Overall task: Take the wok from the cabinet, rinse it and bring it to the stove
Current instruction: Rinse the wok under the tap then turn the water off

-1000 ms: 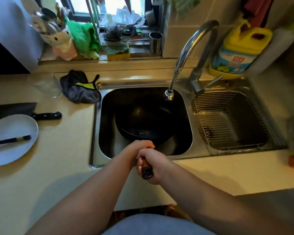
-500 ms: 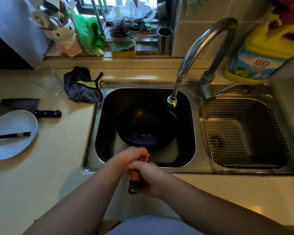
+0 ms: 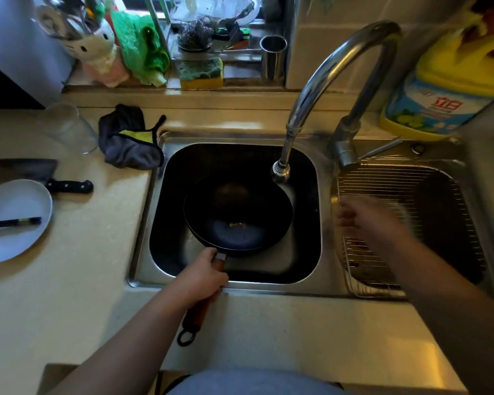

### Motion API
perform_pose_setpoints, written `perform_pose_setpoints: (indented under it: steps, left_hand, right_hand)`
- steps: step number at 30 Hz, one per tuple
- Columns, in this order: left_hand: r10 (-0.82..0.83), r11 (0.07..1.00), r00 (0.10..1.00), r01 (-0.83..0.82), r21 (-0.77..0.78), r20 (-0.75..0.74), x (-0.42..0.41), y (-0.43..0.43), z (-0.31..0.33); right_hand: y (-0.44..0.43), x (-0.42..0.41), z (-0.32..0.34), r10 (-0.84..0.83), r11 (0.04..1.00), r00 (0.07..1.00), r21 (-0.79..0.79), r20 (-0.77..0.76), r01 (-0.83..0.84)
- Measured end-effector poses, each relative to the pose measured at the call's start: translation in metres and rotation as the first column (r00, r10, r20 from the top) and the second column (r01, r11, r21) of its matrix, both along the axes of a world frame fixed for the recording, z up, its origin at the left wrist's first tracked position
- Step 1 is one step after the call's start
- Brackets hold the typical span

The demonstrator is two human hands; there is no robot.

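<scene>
The black wok lies in the left basin of the steel sink, its brown wooden handle reaching back over the front rim. My left hand is shut on that handle near the wok's edge. My right hand is blurred with motion, fingers apart, over the wire rack in the right basin and below the tap's lever. The curved tap ends with its nozzle above the wok's far right rim. No water is seen running.
On the left counter lie a cleaver, a white plate with chopsticks, a glass and a grey cloth. A yellow detergent jug stands behind the right basin. Sponges and a steel cup sit on the sill.
My right hand has let go of the wok handle and swung right over the right basin. My left hand keeps its hold, and the view has moved closer.
</scene>
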State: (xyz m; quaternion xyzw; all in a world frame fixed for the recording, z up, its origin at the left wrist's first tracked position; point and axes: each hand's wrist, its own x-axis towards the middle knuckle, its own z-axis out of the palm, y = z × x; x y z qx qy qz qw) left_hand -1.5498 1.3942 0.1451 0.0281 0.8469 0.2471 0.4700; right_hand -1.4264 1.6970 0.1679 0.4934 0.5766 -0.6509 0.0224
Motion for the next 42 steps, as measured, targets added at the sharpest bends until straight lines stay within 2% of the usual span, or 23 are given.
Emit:
perform_pose_setpoints:
  steps: [4, 10, 16, 20, 42]
  left_hand:
    - [0.084, 0.996, 0.996, -0.084, 0.036, 0.007, 0.004, -0.004, 0.003]
    - [0.202, 0.977, 0.979, -0.203, 0.060, 0.023, 0.004, -0.012, -0.001]
    - [0.268, 0.962, 0.962, -0.270, 0.043, 0.056, 0.003, -0.014, -0.008]
    - [0.335, 0.938, 0.939, -0.340, 0.063, 0.072, 0.004, -0.014, -0.012]
    - [0.284, 0.956, 0.954, -0.289, 0.042, 0.095, 0.004, -0.016, -0.002]
  right_hand:
    - [0.043, -0.021, -0.004, -0.240, 0.967, 0.971, 0.078, -0.022, 0.241]
    - [0.075, -0.053, -0.004, -0.338, 0.895, 0.935, 0.271, -0.109, 0.355]
    - [0.084, -0.060, -0.004, -0.340, 0.868, 0.930, 0.332, -0.142, 0.368]
    - [0.083, -0.061, -0.004, -0.359, 0.864, 0.917, 0.310, -0.173, 0.397]
    - [0.066, -0.052, -0.001, -0.405, 0.838, 0.883, 0.291, -0.236, 0.462]
